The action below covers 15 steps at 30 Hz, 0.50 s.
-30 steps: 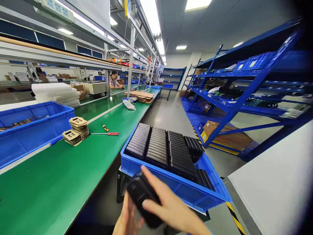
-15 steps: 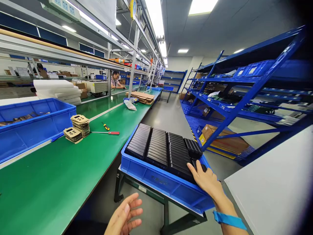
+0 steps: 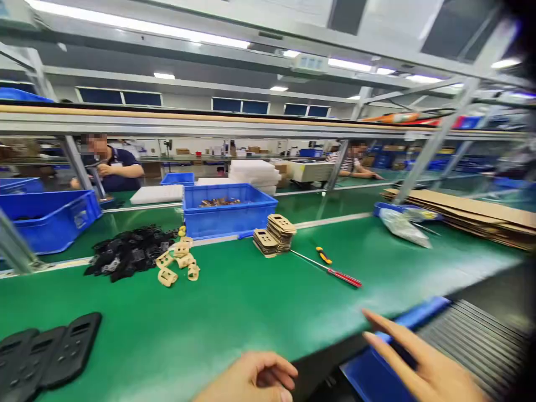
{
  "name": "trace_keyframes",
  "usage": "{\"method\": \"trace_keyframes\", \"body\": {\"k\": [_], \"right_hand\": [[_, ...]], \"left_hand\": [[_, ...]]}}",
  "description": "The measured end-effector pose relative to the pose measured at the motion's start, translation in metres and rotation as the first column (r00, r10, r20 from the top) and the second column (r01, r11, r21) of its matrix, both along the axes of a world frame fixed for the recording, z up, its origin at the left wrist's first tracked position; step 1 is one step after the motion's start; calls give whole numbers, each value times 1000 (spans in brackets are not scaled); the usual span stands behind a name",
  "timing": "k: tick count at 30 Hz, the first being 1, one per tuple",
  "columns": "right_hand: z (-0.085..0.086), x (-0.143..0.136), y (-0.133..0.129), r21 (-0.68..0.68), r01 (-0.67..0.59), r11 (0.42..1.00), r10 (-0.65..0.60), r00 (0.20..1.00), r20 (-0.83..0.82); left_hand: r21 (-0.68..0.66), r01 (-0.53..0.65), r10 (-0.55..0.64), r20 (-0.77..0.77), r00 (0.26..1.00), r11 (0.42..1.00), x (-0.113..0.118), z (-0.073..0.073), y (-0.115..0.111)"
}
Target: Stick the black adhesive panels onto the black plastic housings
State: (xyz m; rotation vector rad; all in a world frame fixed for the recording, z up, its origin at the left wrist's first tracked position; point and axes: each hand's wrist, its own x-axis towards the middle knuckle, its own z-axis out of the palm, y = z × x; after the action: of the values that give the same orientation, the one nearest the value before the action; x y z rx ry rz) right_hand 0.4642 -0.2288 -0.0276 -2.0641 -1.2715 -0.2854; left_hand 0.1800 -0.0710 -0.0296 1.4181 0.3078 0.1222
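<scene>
My left hand (image 3: 262, 377) is over the near edge of the green bench (image 3: 218, 312), fingers loosely curled, thumb apart, holding nothing. To its right, my right hand (image 3: 431, 360) hangs in front of the blue crate (image 3: 364, 371), fingers stretched out and empty. Rows of thin black cases (image 3: 477, 340) stand packed in that crate. Black panels with button holes (image 3: 54, 352) lie at the bench's near left. Further back are a red-handled screwdriver (image 3: 345, 278), a small yellow-black screwdriver (image 3: 323, 255) and two stacks of tan cut-out sheets (image 3: 280, 231).
Behind are a blue bin of brown pieces (image 3: 230, 218), a heap of black parts (image 3: 129, 251) and loose tan pieces (image 3: 178, 259). Cardboard sheets (image 3: 464, 215) and a clear bag (image 3: 404, 229) lie at right. Metal posts (image 3: 439, 139) rise from the bench. Two people sit across.
The view has swung left from the crate and shelves to the bench. My right hand has come off the black cases. My left hand now shows by the bench edge, fingers more curled.
</scene>
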Motion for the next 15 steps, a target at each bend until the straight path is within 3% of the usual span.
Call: {"method": "trace_keyframes", "body": {"k": [2,3,6,8,11,15], "right_hand": [[10,-9,77,-138,-274,952,284,957,60],[15,-13,115,-215,-329,920,356,929,99],[25,-11,215,-253,-330,909,375,914,153],[27,-2,260,-256,-283,924,332,927,174],[27,13,290,-260,-244,934,292,942,167],[28,10,287,-150,-264,953,285,948,140]], "left_hand": [[135,-89,94,-25,995,987,-14,10,30],[192,-130,139,-37,990,973,-20,13,44],[289,-229,255,-58,965,929,-34,16,86],[306,-276,308,-60,950,911,-40,13,109],[244,-332,355,-58,933,911,-46,4,133],[67,-482,484,-25,874,874,-52,-8,144]]}}
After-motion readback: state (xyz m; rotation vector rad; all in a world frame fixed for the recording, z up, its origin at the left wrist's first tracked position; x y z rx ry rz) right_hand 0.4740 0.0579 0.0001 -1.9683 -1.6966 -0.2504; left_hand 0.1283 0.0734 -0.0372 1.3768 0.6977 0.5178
